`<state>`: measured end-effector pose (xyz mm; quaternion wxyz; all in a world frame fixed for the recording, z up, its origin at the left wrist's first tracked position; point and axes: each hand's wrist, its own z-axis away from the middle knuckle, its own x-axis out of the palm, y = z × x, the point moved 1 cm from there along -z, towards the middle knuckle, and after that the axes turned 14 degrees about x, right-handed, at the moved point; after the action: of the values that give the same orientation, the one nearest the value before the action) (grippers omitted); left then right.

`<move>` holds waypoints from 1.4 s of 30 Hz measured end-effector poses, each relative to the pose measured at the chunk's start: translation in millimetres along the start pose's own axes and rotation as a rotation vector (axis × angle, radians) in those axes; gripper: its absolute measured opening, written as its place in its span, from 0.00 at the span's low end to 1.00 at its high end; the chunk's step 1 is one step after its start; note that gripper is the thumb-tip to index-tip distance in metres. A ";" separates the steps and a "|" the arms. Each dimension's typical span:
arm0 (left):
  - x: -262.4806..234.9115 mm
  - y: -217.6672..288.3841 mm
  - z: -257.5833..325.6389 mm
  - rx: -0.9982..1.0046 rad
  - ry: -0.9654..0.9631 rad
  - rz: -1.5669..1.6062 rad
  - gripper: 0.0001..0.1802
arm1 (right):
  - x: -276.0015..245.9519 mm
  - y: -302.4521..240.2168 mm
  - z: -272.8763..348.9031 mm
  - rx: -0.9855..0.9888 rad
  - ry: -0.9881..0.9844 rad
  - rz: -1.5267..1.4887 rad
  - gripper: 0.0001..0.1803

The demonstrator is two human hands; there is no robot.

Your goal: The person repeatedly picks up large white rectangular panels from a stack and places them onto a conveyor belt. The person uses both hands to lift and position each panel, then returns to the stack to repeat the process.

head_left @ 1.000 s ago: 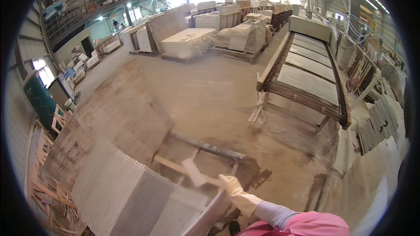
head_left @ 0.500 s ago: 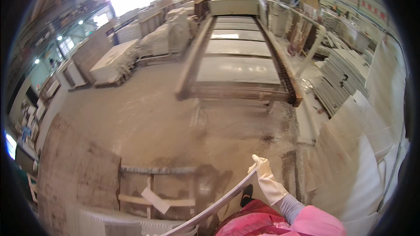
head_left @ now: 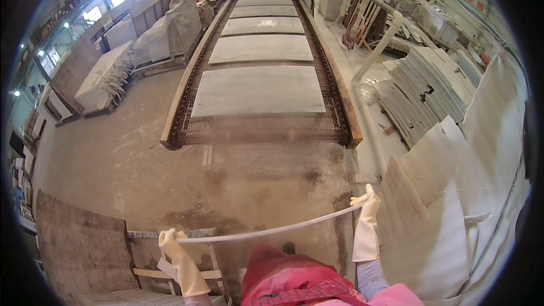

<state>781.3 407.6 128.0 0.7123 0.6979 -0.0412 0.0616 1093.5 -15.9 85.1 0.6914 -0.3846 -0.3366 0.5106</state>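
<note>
A long, thin, pale slab (head_left: 272, 231), seen edge-on, spans the space in front of my body. My left hand (head_left: 180, 260), in a cream rubber glove, is closed on its left end. My right hand (head_left: 367, 224), gloved alike, grips the right end a little higher, its thumb pointing up. Ahead stands a roller or mesh conveyor (head_left: 175, 110) with wooden side rails. Several pale stone slabs lie across it, the nearest slab (head_left: 258, 92) close to the front end. The slab's broad face cannot be made out.
A brown board (head_left: 82, 243) and a wooden frame (head_left: 144, 272) are at lower left. White sheets (head_left: 430, 232) cover the right side, with stacked slabs (head_left: 425, 93) behind. A pipe (head_left: 379, 48) slants beside the conveyor. More stacked slabs (head_left: 105, 82) stand at left.
My left hand has come into view at the slab's left end. The slab has turned closer to level, and my right hand has risen. The view has shifted, placing the conveyor farther left.
</note>
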 end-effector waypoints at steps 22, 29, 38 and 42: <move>266.6 -67.0 -190.9 -0.088 -0.134 -0.097 0.08 | 181.1 -56.0 -109.5 -0.010 0.225 0.027 0.32; 282.8 -73.3 -219.7 -0.134 -0.087 -0.184 0.08 | 230.8 -74.5 -126.6 0.050 0.253 0.115 0.34; 298.5 -90.2 -237.9 -0.167 -0.158 -0.388 0.09 | 252.5 -91.3 -141.7 0.119 0.261 0.158 0.31; 308.2 -91.1 -239.0 -0.188 -0.163 -0.451 0.08 | 250.0 -94.0 -154.2 0.157 0.280 0.272 0.30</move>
<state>1092.8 654.1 77.1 0.7642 0.6227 0.0527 -0.1596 1330.9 179.1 112.0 0.6841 -0.4388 -0.1415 0.5652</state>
